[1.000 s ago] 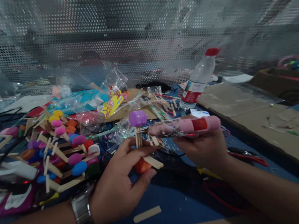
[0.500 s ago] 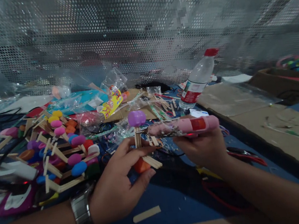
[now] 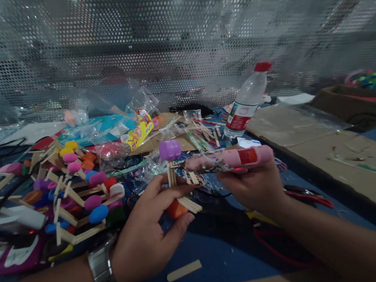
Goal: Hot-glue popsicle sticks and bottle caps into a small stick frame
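Between the thumb and fingers of my left hand (image 3: 151, 226) is a wooden stick piece (image 3: 190, 204) with an orange part (image 3: 176, 208) at its lower end. A purple piece (image 3: 170, 150) tops its upright sticks. My right hand (image 3: 256, 187) is wrapped round a pink glue gun (image 3: 228, 159), which points left. Its metal nozzle reaches the upright sticks just under the purple piece; whether it touches them is hard to tell. A single flat wooden stick (image 3: 184, 270) lies on the blue surface below my hands.
Many stick pieces with coloured parts (image 3: 93, 202) are heaped at the left, beside a purple and white glue gun (image 3: 17, 253). A red-capped bottle (image 3: 242, 107) stands behind my right hand. Cardboard (image 3: 346, 159) and red-handled scissors (image 3: 309, 196) lie at the right.
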Motion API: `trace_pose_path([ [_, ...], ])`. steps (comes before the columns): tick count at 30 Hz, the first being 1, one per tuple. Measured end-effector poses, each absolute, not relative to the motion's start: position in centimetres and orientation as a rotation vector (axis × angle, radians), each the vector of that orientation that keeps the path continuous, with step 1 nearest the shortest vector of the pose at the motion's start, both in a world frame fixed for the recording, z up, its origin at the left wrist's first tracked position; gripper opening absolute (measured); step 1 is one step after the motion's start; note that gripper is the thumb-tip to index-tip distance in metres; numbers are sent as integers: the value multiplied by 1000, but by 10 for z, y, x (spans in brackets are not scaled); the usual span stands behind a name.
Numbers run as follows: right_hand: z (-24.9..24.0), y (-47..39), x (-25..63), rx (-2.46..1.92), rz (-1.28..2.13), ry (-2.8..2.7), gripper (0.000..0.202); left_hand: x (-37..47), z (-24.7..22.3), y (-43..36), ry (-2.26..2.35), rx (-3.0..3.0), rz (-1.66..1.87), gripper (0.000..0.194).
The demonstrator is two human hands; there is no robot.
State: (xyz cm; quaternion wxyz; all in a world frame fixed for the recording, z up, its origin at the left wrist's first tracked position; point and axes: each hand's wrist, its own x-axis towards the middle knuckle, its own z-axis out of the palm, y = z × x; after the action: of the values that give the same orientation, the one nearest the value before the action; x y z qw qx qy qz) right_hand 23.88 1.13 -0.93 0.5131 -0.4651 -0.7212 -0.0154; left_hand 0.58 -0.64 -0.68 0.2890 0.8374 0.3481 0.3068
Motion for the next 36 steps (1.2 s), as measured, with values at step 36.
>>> trace_pose_path([
  [36,-10,12,242,-1110,-100,-1748,18,6,-7,-8,986,2235,848,33],
])
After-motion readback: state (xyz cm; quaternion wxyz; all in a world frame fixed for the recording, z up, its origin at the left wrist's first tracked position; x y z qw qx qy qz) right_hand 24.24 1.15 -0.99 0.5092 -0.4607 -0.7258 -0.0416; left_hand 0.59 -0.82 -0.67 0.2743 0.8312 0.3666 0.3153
